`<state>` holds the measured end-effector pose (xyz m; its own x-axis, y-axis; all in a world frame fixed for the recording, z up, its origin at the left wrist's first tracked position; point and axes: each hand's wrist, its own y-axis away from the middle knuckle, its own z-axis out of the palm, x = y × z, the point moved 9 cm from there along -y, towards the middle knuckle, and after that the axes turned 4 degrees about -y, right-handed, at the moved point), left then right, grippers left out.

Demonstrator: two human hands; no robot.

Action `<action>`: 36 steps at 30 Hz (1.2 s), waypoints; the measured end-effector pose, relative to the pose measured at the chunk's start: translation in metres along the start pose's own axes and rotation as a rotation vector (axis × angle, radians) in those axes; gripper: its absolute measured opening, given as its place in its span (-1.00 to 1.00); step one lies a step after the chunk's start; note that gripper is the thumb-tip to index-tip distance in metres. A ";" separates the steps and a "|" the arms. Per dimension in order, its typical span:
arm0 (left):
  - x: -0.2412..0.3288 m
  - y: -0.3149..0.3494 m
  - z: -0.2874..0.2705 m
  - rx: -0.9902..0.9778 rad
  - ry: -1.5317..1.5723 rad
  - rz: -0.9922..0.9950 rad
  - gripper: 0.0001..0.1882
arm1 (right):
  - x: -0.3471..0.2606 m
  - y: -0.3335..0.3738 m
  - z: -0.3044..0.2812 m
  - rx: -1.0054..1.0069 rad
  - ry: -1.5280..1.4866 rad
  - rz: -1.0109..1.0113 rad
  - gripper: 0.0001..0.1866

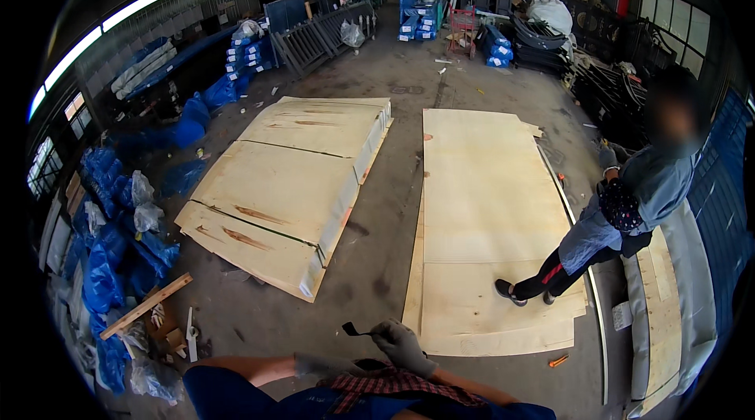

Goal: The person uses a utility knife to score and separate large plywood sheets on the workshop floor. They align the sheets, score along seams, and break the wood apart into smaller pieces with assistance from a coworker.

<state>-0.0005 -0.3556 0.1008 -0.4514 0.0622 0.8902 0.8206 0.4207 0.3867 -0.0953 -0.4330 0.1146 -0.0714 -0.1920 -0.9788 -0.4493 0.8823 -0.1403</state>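
Note:
My right hand (pixel 403 347), in a grey glove, is raised in front of my body with its fingers closed. It pinches a short, bent black strip (pixel 358 330) that sticks out to the left. My left hand (pixel 318 365), also gloved, lies close to my waist beside the red checked cloth (pixel 377 382). Its fingers are hidden there. Ahead on the left lies a strapped stack of pale plywood panels (pixel 275 172). Another pale plywood sheet (pixel 495 200) lies ahead on the right, apart from both my hands.
A co-worker (pixel 621 200) stands on the right-hand plywood. An orange-handled tool (pixel 558 361) lies on the floor near it. Blue plastic-wrapped bundles (pixel 110 263) and a wooden batten (pixel 147 306) are at the left. A long pale strip (pixel 602 333) runs along the right.

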 end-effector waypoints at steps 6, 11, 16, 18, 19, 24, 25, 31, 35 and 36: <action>0.006 -0.009 -0.019 0.110 0.068 -0.071 -0.58 | 0.001 -0.041 -0.006 -0.110 -0.044 -0.007 -0.91; -0.015 -0.022 -0.047 0.238 0.155 -0.099 -0.58 | -0.026 -0.056 0.009 -0.381 0.021 -0.387 -0.82; -0.037 -0.064 -0.124 0.300 0.194 -0.160 -0.58 | -0.016 -0.077 0.046 -0.810 -0.156 -0.306 -0.68; -0.050 -0.092 -0.152 0.305 0.200 -0.162 -0.58 | 0.012 -0.090 0.067 -0.891 -0.101 -0.342 -0.72; -0.056 -0.104 -0.164 0.298 0.200 -0.156 -0.58 | 0.031 -0.102 0.077 -0.936 -0.068 -0.360 -0.73; -0.083 -0.130 -0.209 0.216 0.171 -0.119 -0.58 | 0.092 -0.169 0.098 -0.909 -0.153 -0.230 -0.72; -0.088 -0.128 -0.218 0.196 0.163 -0.114 -0.58 | 0.099 -0.187 0.098 -0.790 -0.265 -0.143 -0.69; -0.130 -0.098 -0.282 0.111 0.149 -0.102 -0.57 | 0.051 -0.263 0.065 -0.727 -0.516 0.318 -0.76; -0.143 -0.092 -0.320 0.051 0.141 -0.074 -0.57 | 0.092 -0.297 0.052 -0.525 -0.496 0.512 -0.74; -0.146 -0.093 -0.328 0.050 0.144 -0.075 -0.57 | 0.090 -0.300 0.051 -0.556 -0.391 0.492 -0.71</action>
<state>0.1039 -0.7003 0.0142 -0.4526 -0.0998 0.8861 0.7664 0.4645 0.4437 0.0789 -0.6928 0.0607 -0.1060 0.4130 -0.9045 -0.8284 0.4664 0.3101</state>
